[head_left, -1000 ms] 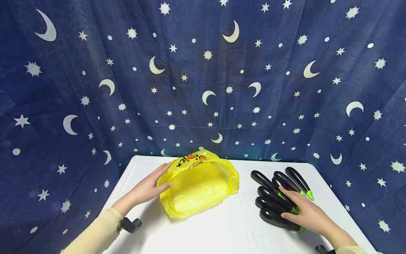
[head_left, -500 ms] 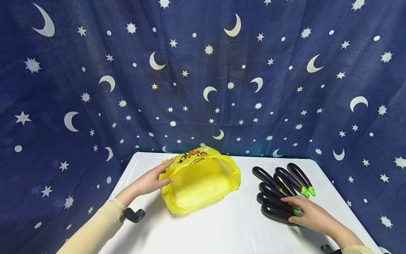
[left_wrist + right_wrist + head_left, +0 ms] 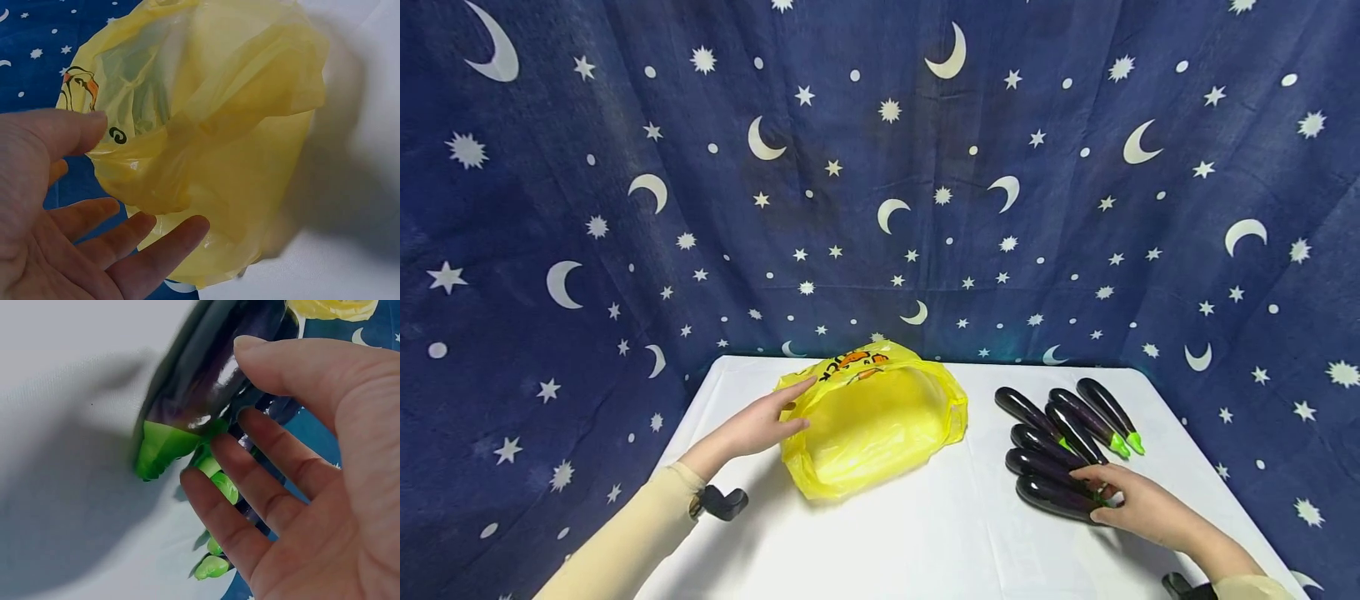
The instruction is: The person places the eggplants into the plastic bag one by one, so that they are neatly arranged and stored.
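A yellow plastic bag [image 3: 872, 433] lies on the white table with its mouth wide and facing forward. My left hand [image 3: 762, 427] is at its left rim with fingers spread; in the left wrist view the fingers [image 3: 164, 253] are straight beside the plastic. Several dark purple eggplants with green stem ends lie at the right. Over the stem end of the nearest eggplant [image 3: 1051, 497] is my right hand [image 3: 1142, 508]. In the right wrist view its thumb and fingers [image 3: 269, 440] stand apart around that eggplant [image 3: 206, 375], not clearly gripping it.
The white table [image 3: 910, 542] stretches between bag and eggplants. Two more eggplants, the far one [image 3: 1108, 408] and the back left one [image 3: 1021, 406], lie at the rear of the group. A dark blue curtain [image 3: 820, 317] with moons and stars surrounds the table.
My right hand has shifted from over the middle of the eggplants to the stem end of the nearest one. My left hand stays beside the bag; the head view has tilted slightly.
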Motion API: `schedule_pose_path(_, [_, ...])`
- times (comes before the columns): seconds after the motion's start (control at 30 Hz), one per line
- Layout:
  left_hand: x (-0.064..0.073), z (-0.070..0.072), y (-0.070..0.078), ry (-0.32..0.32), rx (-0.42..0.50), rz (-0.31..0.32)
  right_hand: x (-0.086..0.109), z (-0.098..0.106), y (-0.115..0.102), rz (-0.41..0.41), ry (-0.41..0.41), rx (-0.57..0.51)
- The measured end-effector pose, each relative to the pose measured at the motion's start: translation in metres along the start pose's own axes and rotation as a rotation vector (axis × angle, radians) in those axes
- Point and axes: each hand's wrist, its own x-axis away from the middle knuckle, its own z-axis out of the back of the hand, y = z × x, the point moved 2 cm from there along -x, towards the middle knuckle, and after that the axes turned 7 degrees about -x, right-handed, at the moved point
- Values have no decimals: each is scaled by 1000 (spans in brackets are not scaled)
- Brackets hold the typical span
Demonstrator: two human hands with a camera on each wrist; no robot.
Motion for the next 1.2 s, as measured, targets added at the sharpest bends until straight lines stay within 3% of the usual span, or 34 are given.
schedule_pose_path(0.23, [-2,-2,-1,-11,7,-1,1,-2,2,-18,-50,-60])
schedule_pose_path(0.53, [-1,-3,0,-15,15,1,0,-13,0,-72,-105,-29])
schedule_pose_path(0.73, [-1,-3,-2,-19,18,-9,-1,-19,-4,-127,-150,-64])
schedule_pose_path(0.93, [-1,-4,-4,-29,10,0,-6,-20,-6,-128,-191,-37])
schedule_pose_path(1.2, [0,-3,-2,-41,-5,-8,-13,-23,-5,-195,-258,-146])
